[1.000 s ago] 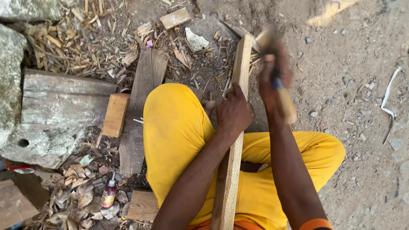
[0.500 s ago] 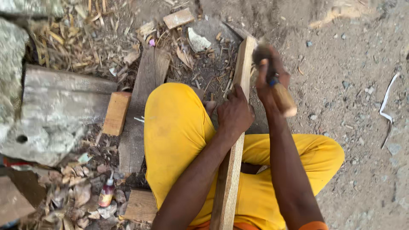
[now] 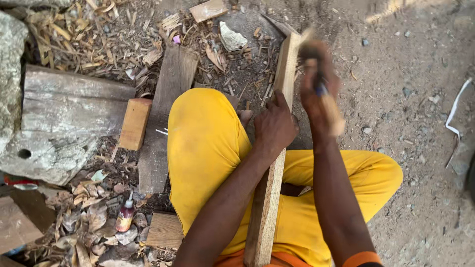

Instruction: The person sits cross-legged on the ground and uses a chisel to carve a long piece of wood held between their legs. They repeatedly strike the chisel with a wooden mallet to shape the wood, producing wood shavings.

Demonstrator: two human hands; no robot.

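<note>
— Wooden plank point(image 3: 269, 198), that long narrow one, lay lengthwise between the person's legs, its far end resting on the dirt ground point(image 3: 405, 59) and its near end running back toward the waist.

— And the hands?

— The left hand point(image 3: 274, 126) was clamped over the plank about halfway up, fingers wrapped round its edge, pinning it down. The right hand point(image 3: 319, 91) was fisted on a tool with a pale wooden handle point(image 3: 332, 114), just right of the plank's upper part. It was blurred, so I couldn't tell what sort of head it had.

— Anything risky there?

— I'd say so. The gripping fingers sat close below the spot where the tool was working. A glancing stroke could skid down the plank onto those knuckles. The plank wasn't braced by anything but that one hand, so it could also twist.

— What lay around?

— A yellow trouser knee point(image 3: 203, 138) beside the plank, then a weathered board point(image 3: 166, 113), a small tan block point(image 3: 133, 123), a little bottle point(image 3: 124, 217) among dry leaves, and a grey stone slab point(image 3: 59, 123) further left.
</note>
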